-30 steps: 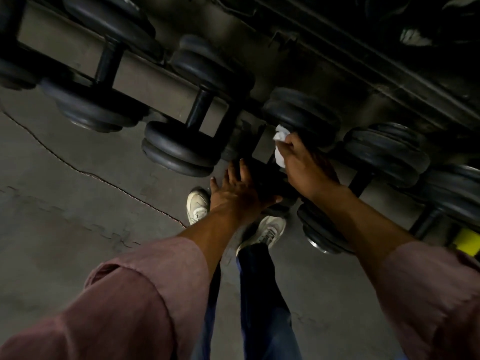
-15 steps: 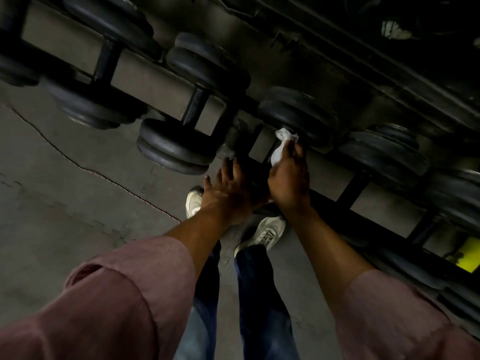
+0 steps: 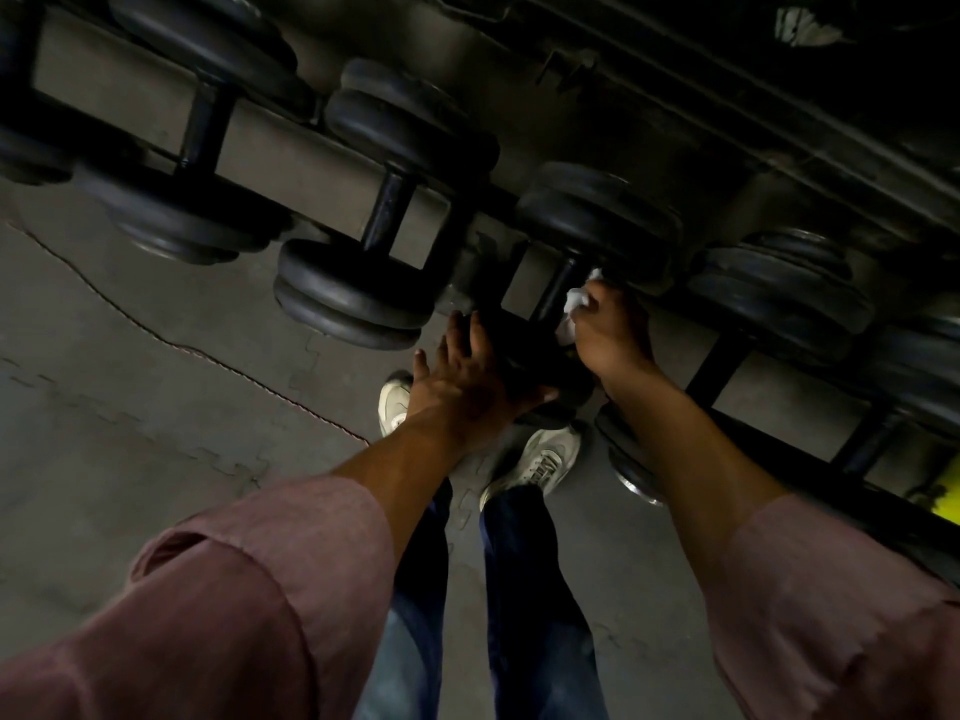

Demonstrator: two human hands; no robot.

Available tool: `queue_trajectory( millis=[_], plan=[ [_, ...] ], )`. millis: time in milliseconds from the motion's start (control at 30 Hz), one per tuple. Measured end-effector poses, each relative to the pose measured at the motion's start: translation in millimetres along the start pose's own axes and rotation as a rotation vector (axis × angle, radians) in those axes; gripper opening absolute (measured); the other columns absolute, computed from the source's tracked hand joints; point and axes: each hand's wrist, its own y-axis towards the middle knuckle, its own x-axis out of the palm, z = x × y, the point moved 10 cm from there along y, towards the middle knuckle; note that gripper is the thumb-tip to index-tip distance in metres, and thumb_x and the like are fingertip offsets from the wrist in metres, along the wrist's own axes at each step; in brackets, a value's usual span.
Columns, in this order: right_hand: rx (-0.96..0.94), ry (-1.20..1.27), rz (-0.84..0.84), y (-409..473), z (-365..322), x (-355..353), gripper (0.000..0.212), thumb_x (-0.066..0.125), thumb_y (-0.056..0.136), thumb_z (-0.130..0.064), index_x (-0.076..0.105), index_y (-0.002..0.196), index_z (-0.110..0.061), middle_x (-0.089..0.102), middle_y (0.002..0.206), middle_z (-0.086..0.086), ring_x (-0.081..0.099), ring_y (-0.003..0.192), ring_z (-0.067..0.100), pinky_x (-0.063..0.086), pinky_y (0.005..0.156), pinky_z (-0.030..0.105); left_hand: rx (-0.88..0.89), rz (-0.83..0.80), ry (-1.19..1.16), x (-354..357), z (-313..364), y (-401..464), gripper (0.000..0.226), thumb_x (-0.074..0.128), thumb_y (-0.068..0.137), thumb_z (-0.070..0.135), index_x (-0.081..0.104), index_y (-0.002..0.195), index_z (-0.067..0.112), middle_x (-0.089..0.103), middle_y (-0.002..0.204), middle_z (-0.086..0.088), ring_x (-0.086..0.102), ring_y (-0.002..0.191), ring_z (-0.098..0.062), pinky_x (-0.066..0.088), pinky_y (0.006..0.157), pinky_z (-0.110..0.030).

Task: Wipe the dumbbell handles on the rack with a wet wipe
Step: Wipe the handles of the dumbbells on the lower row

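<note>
While the right hand [image 3: 608, 332] pinches a crumpled white wipe [image 3: 574, 304] against the dark handle [image 3: 555, 292] of one dumbbell [image 3: 597, 226], the left hand [image 3: 465, 374] lies flat with its fingers straight on that dumbbell's near weight [image 3: 530, 356], gripping nothing. The wipe sits between the fingertips and the right side of the handle, close under the far weight, part of it sticking out above the fingers. This dumbbell rests across the grey rails of the rack [image 3: 311, 163], third from the left among those fully seen. To its left stands a second dumbbell [image 3: 384, 210] with its black handle bare, and beyond that another [image 3: 202, 132]. To its right lie more dark weights [image 3: 779, 293], partly lost in shadow. Both forearms come out of loose pink sleeves [image 3: 270, 589] pushed up toward the elbows. Below the hands are blue jeans [image 3: 530, 589] and two pale sneakers [image 3: 540, 459] on a grey floor [image 3: 130, 407], across which a thin cord [image 3: 208, 350] runs. A yellow patch [image 3: 940, 491] shows at the right edge; what it is cannot be told.
</note>
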Motion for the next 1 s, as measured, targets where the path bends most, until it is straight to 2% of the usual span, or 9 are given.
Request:
queue_trajectory(
  millis=[267,467,533,633,700,800,867,933,1000],
  plan=[
    [0.026,-0.022,0.32,-10.7,-2.3,-23.5,0.03,0.049,0.099,-0.025,0.067,0.116,-0.008,0.068,0.118,0.017,0.061,0.111,0.032,0.044,0.087,0.032,-0.002,-0.024,0.002,0.9,1.3,0.6,0.126,0.048,0.078,0.089,-0.016,0.16,0.018,-0.017,0.169,-0.011,-0.008,0.157,-0.028,-0.001,0.126,-0.053],
    [0.075,-0.019,-0.053,-2.4,6.9,8.6,0.041,0.039,0.099,-0.029,0.067,0.115,-0.003,0.067,0.118,0.019,0.06,0.113,0.036,0.048,0.097,0.04,0.001,-0.032,0.01,1.7,0.6,-0.1,0.125,0.047,0.078,0.089,-0.016,0.16,0.018,-0.018,0.168,-0.012,-0.009,0.157,-0.03,-0.001,0.126,-0.054],
    [0.033,-0.195,-0.205,-9.7,9.2,19.5,0.033,0.046,0.1,-0.026,0.068,0.107,-0.003,0.067,0.11,0.017,0.062,0.107,0.035,0.048,0.086,0.035,0.001,-0.022,0.008,0.2,1.1,-0.6,0.126,0.047,0.078,0.089,-0.015,0.16,0.018,-0.017,0.169,-0.012,-0.007,0.157,-0.03,-0.001,0.126,-0.053],
    [0.021,-0.095,-0.256,-15.1,18.3,24.4,0.031,0.053,0.097,-0.025,0.067,0.075,-0.007,0.064,0.074,0.009,0.062,0.077,0.029,0.039,0.06,0.028,0.003,-0.021,-0.009,-0.2,1.8,-0.7,0.126,0.049,0.077,0.089,-0.015,0.16,0.019,-0.017,0.169,-0.011,-0.006,0.157,-0.03,-0.001,0.126,-0.052],
    [0.041,0.0,-0.217,-8.6,22.1,25.1,0.023,0.056,0.092,-0.026,0.072,0.087,-0.011,0.069,0.083,0.007,0.065,0.082,0.026,0.045,0.064,0.028,0.003,-0.02,-0.008,-0.7,2.0,-0.6,0.126,0.048,0.077,0.09,-0.015,0.161,0.02,-0.018,0.169,-0.011,-0.007,0.157,-0.029,-0.001,0.126,-0.052],
    [0.135,0.239,-0.081,4.4,26.9,16.7,0.04,0.054,0.088,-0.034,0.066,0.123,-0.019,0.066,0.122,0.007,0.063,0.111,0.024,0.054,0.093,0.038,0.002,-0.022,-0.002,-1.1,2.0,-0.6,0.125,0.047,0.077,0.09,-0.015,0.16,0.02,-0.017,0.169,-0.011,-0.007,0.157,-0.03,-0.001,0.126,-0.053],
    [0.122,0.374,-0.024,7.6,21.4,12.5,0.044,0.054,0.091,-0.029,0.058,0.134,-0.018,0.06,0.132,0.007,0.061,0.114,0.022,0.052,0.098,0.038,-0.002,-0.029,-0.001,-0.4,1.5,-1.5,0.125,0.047,0.078,0.089,-0.016,0.16,0.02,-0.018,0.168,-0.011,-0.008,0.157,-0.03,-0.002,0.126,-0.053],
    [0.168,0.418,-0.063,4.3,25.1,19.3,0.045,0.056,0.093,-0.025,0.055,0.137,-0.02,0.057,0.134,0.002,0.06,0.114,0.019,0.052,0.097,0.036,-0.001,-0.042,0.002,0.7,1.1,-1.9,0.124,0.047,0.079,0.088,-0.017,0.16,0.02,-0.02,0.168,-0.011,-0.01,0.156,-0.03,-0.002,0.126,-0.053],
    [0.203,0.357,-0.148,-1.9,29.5,27.3,0.038,0.06,0.083,-0.031,0.064,0.12,-0.023,0.064,0.121,0.004,0.063,0.109,0.025,0.054,0.091,0.038,0.005,-0.044,0.008,0.9,1.2,-2.0,0.123,0.046,0.08,0.088,-0.017,0.16,0.02,-0.02,0.168,-0.01,-0.011,0.156,-0.03,-0.003,0.126,-0.054]
  ],
)
